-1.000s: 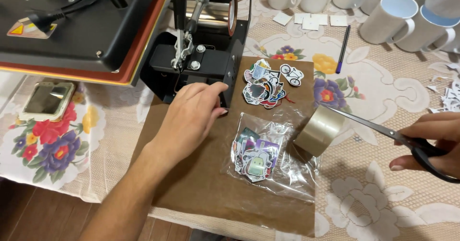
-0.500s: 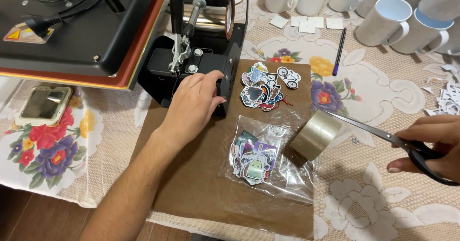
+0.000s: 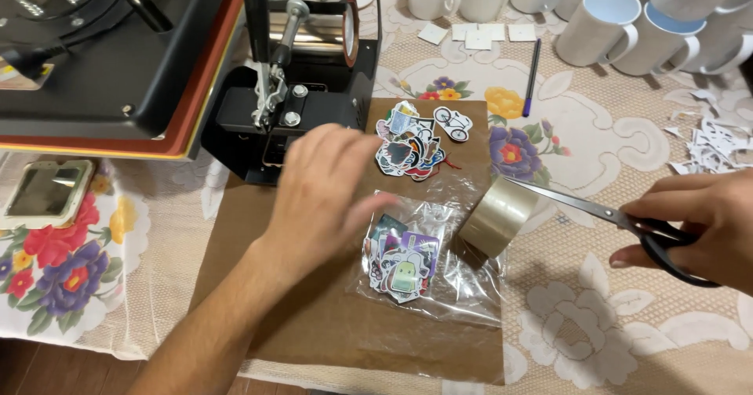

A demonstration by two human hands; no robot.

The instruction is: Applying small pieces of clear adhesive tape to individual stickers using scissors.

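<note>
The left hand point(image 3: 325, 195) hangs open over the brown sheet point(image 3: 314, 324), fingers spread and slightly blurred, gripping nothing; it sits between the black press point(image 3: 298, 105) and the clear bag point(image 3: 427, 265), closest to the bag's near edge but not clearly touching it. The right hand point(image 3: 690, 226) is closed through the handles of the scissors point(image 3: 620, 222), whose blades look shut and point left, with the tip touching or just above the tape roll point(image 3: 498, 216). The roll lies on its side at the right edge of the sheet, resting partly on the bag, which probably keeps the plastic from shifting. Inside the bag lies a small heap of printed stickers point(image 3: 400, 262), kept together near its left end. A second, loose pile of stickers point(image 3: 416, 140) is spread at the top of the sheet, just right of the press, apparently set out where each piece can be seen and picked. The sheet seems to be there to give a smooth working surface over the flowered lace cloth point(image 3: 596, 152). Well behind, white mugs point(image 3: 604, 22) stand in a row with a pen point(image 3: 532, 75) and small paper squares point(image 3: 478, 36) before them; paper scraps point(image 3: 714, 140) lie at the far right.
</note>
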